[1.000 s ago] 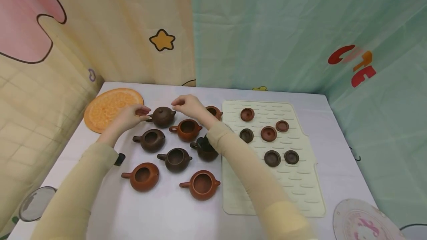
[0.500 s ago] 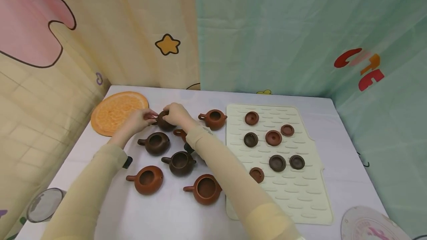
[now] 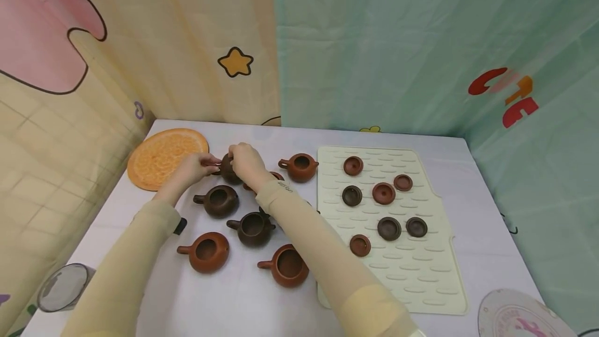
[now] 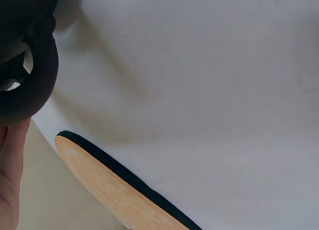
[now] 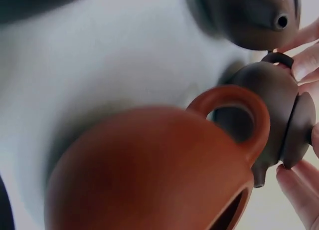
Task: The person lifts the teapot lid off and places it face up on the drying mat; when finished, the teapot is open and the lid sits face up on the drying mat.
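A dark brown teapot (image 3: 226, 171) stands at the back left. My left hand (image 3: 189, 171) holds it by its handle (image 4: 45, 78), with the fingers showing low in the left wrist view. My right hand (image 3: 247, 164) is over the top, holding the teapot lid (image 5: 301, 130) at its knob and edge. The lid sits over the pot's mouth, with a thin dark gap along the rim in the right wrist view. A reddish-brown teapot without a lid (image 5: 149, 165) stands close by, mostly behind my right forearm in the head view.
More lidless teapots, dark (image 3: 219, 202) and reddish (image 3: 209, 253), surround my forearms. To the right, several small lids (image 3: 389, 228) lie on a cream ridged mat (image 3: 428, 285). An orange round board (image 3: 164, 157) lies at back left, a clear round glass (image 3: 63, 289) at front left.
My right hand has moved left from beside the spout onto the teapot's lid. My left hand keeps at the handle. The head view has shifted slightly.
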{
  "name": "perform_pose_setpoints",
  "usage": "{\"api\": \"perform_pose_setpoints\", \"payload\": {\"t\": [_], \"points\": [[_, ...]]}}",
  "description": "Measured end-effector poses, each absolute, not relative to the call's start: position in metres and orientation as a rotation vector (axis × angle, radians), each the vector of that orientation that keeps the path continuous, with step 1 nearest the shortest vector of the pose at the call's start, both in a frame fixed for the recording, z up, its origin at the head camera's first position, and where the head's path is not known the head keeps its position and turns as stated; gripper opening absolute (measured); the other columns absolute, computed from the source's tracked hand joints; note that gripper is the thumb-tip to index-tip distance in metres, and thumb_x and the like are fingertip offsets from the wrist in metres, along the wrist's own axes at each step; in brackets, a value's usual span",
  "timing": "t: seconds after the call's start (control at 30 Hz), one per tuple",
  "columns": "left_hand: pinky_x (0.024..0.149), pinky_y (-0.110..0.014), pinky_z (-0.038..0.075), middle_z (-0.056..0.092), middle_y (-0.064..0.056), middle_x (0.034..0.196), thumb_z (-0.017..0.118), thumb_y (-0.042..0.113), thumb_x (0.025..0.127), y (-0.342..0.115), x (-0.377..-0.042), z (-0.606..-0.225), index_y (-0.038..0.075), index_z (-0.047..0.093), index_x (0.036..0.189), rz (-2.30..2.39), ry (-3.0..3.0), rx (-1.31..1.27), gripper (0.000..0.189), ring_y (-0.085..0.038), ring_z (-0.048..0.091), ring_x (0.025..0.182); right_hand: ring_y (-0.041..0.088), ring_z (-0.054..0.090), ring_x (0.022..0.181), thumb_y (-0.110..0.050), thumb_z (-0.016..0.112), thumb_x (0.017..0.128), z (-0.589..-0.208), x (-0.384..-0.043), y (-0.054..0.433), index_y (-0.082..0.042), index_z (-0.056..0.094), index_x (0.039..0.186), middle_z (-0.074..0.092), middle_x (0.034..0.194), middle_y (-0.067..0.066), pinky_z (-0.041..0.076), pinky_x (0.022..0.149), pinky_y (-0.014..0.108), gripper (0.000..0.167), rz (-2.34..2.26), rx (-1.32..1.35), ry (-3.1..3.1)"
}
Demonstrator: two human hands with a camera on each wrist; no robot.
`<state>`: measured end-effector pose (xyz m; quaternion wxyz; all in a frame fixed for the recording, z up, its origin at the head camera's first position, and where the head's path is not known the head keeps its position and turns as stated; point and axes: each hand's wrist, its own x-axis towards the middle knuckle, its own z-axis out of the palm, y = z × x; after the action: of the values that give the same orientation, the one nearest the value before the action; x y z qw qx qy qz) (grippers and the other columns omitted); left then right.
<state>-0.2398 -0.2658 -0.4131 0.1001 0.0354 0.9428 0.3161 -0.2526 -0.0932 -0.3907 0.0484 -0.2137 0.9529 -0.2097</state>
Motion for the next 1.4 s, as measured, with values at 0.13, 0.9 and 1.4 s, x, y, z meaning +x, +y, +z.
{"api": "perform_pose_setpoints", "payload": {"t": [0.13, 0.9, 1.4], "points": [[0.075, -0.03, 0.053, 0.069, -0.026, 0.113, 0.064, 0.007, 0.094, -0.265, -0.241, -0.413, -0.005, 0.067, 0.117, 0.937, 2.779, 0.11, 0.025, -0.034, 0.066, 0.099, 0.014, 0.064, 0.098, -0.016, 0.063, 0.097, -0.387, -0.253, -0.085, -0.011, 0.069, 0.106, 0.07, 0.107, 0.003, 0.049, 0.082, 0.021, 0.012, -0.789, -0.604, 2.886], [0.072, -0.025, 0.047, 0.067, -0.026, 0.116, 0.065, 0.011, 0.095, -0.267, -0.242, -0.403, -0.004, 0.065, 0.122, 0.868, 2.776, 0.073, 0.031, -0.034, 0.062, 0.099, 0.009, 0.068, 0.095, -0.005, 0.04, 0.104, -0.362, -0.189, 0.216, -0.017, 0.067, 0.102, 0.066, 0.103, -0.004, 0.055, 0.088, 0.025, 0.03, -1.948, -0.253, 1.704], [0.07, -0.022, 0.047, 0.068, -0.026, 0.113, 0.067, 0.011, 0.093, -0.267, -0.245, -0.411, -0.004, 0.066, 0.12, 0.869, 2.791, 0.11, 0.031, -0.031, 0.064, 0.094, 0.018, 0.065, 0.116, -0.013, 0.021, 0.11, -0.416, -0.098, 0.34, -0.012, 0.059, 0.127, 0.066, 0.124, 0.002, 0.05, 0.1, 0.034, 0.042, -2.079, -0.161, 1.288]]}}
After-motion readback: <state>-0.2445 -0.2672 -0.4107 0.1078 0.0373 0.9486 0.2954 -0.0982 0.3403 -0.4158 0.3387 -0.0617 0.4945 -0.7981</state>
